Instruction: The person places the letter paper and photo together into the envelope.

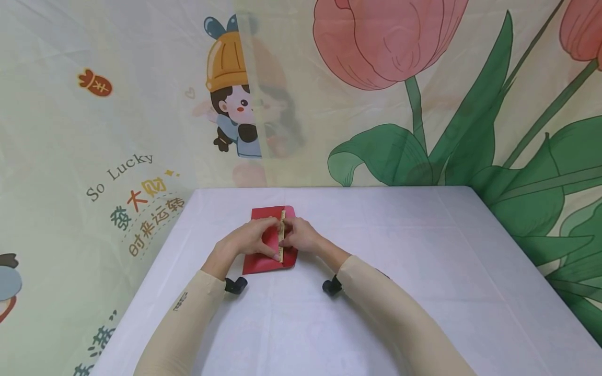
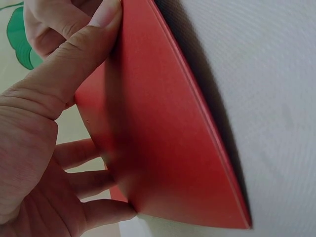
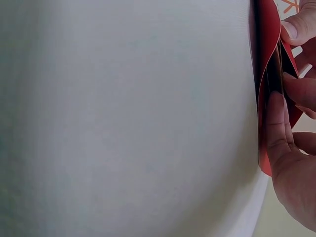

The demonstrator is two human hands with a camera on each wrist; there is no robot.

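A red envelope point(image 1: 263, 264) lies on the white table with its flap point(image 1: 291, 259) open to the right. Along its mouth shows a narrow yellowish printed paper slip point(image 1: 283, 214), mostly inside the envelope. My left hand point(image 1: 251, 236) holds the envelope by its mouth, thumb on the near side and fingers on the far side; the left wrist view shows the red face point(image 2: 163, 128) bowed up off the cloth. My right hand point(image 1: 304, 235) pinches the slip at the mouth. In the right wrist view its fingers point(image 3: 277, 123) reach into the gap of the envelope point(image 3: 269, 29).
A white cloth covers the table point(image 1: 400, 224). Behind it hangs a printed curtain point(image 1: 291, 172) with tulips and a cartoon figure. Dark wrist cameras point(image 1: 236, 285) sit below both wrists.
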